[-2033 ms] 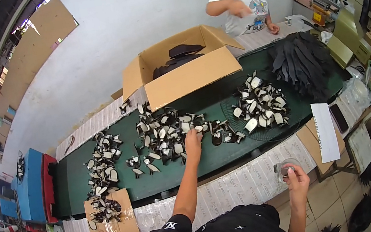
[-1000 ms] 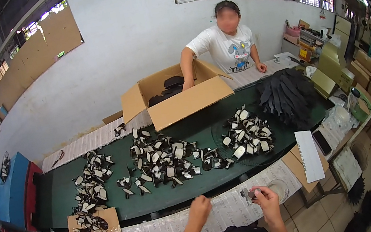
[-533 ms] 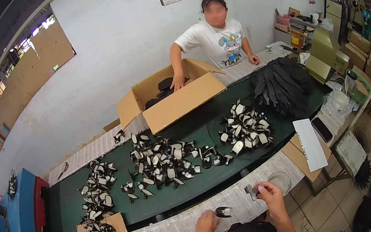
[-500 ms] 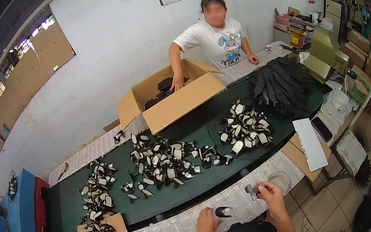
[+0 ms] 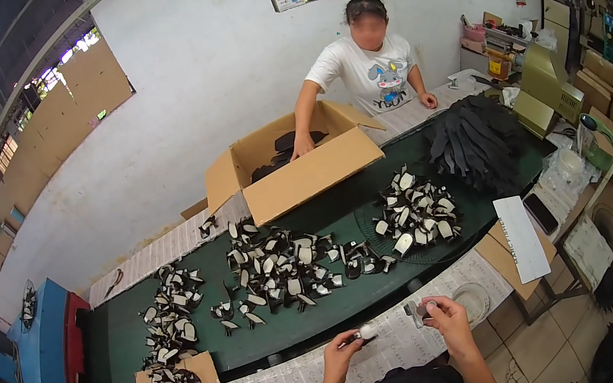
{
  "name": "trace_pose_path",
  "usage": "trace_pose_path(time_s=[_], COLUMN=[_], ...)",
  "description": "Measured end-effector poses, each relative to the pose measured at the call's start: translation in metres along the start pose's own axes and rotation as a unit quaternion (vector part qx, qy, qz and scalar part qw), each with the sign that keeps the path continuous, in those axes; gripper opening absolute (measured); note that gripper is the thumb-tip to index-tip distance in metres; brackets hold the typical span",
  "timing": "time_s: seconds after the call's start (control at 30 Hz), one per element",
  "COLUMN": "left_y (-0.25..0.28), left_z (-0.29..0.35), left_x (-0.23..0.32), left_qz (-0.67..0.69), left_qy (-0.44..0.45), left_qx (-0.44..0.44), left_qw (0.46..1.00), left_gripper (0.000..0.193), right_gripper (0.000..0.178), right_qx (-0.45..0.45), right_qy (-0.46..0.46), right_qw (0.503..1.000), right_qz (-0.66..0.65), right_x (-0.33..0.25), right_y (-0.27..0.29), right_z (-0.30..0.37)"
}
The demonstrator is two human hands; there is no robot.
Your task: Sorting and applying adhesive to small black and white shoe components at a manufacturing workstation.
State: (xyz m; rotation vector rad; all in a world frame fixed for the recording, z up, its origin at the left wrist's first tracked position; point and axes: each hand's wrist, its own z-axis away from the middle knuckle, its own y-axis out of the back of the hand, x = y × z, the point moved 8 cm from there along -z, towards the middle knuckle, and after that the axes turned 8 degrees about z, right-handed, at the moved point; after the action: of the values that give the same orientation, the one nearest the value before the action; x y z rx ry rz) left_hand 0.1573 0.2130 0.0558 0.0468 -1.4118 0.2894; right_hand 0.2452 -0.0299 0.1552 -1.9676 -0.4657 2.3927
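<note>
Lower centre: left hand (image 5: 336, 358) pinching a small black-and-white piece (image 5: 366, 332); right hand (image 5: 450, 322), to its right, pinching a small grey object (image 5: 423, 310). Mid-frame beyond, similar pieces heaped (image 5: 279, 270) on green surface (image 5: 117, 348); open carton (image 5: 312, 178) above.

1. We observe one small black-and-white piece (image 5: 366, 331) held at its left end by the fingers of the left hand (image 5: 337, 357).
2. We record a pale, rounded face turned up toward the camera, with dark material along its lower edge; the fingers hide the remainder.
3. We find its free end pointing right, over the light table strip (image 5: 307, 380).
4. We note a small, dark, rounded object (image 5: 423, 310) pinched between the fingertips of the right hand (image 5: 450, 324).
5. We see a greyish, squarish part (image 5: 412, 311) at its left side; we cannot tell whether this is separate.
6. We find both held items near each other, not touching.
</note>
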Motion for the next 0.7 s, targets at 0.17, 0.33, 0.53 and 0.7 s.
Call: trace_pose_path(time_s=[0.17, 0.33, 0.53, 0.7], left_y=[0.024, 0.026, -0.001, -0.013], left_z=[0.01, 0.01, 0.013, 0.03], left_x=[-0.011, -0.007, 0.035, 0.067], left_qz=[0.254, 0.349, 0.35, 0.345], left_qy=[0.04, 0.068, 0.087, 0.065], left_qx=[0.118, 0.12, 0.04, 0.023], left_qw=[0.959, 0.927, 0.932, 0.936], left_gripper=[0.026, 0.017, 0.014, 0.018], right_gripper=[0.023, 0.024, 0.026, 0.027], right_qx=[-0.04, -0.081, -0.103, -0.133], right_qy=[-0.018, -0.027, 0.205, 0.256], right_qw=[0.999, 0.996, 0.947, 0.904], right_qz=[-0.009, 0.011, 0.225, 0.316], right_x=[0.01, 0.009, -0.045, -0.072], right_y=[-0.012, -0.037, -0.068, -0.103], right_z=[0.005, 0.005, 0.022, 0.04])
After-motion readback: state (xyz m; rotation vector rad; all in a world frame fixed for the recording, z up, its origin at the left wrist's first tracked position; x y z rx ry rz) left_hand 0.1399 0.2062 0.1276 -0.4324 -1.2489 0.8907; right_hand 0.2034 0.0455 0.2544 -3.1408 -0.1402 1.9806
